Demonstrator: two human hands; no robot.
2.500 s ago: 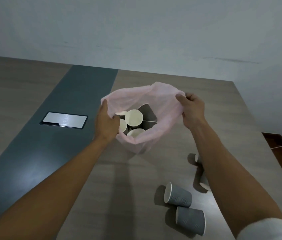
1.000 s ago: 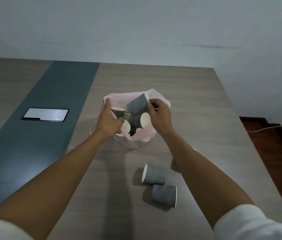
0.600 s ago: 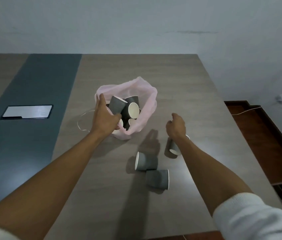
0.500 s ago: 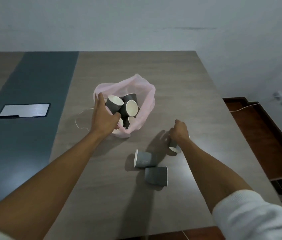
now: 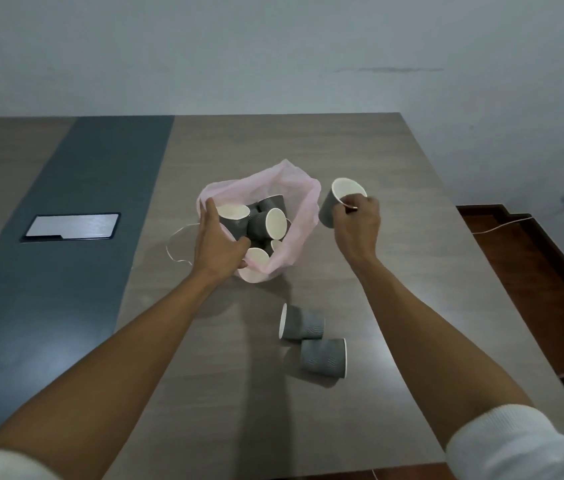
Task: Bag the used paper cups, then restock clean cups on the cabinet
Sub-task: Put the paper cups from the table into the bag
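A pink plastic bag point(image 5: 303, 202) lies open on the wooden table point(image 5: 394, 271), with several grey paper cups point(image 5: 268, 223) inside. My left hand point(image 5: 218, 242) grips the bag's near left rim. My right hand point(image 5: 358, 228) holds a grey paper cup point(image 5: 334, 202) with a white inside, just right of the bag's mouth and above the table. Two more grey cups lie on their sides nearer me, one point(image 5: 299, 322) touching the other point(image 5: 323, 356).
A dark strip point(image 5: 65, 271) runs along the table's left part with a metal cable hatch point(image 5: 70, 226) set in it. A thin white cord point(image 5: 174, 245) loops left of the bag. The table's right edge drops to a brown floor point(image 5: 533, 271). A wall stands behind.
My right hand dropped a cup into the bag, reached down to the table on the right, took another cup and lifted it beside the bag's mouth. My left hand stayed on the rim.
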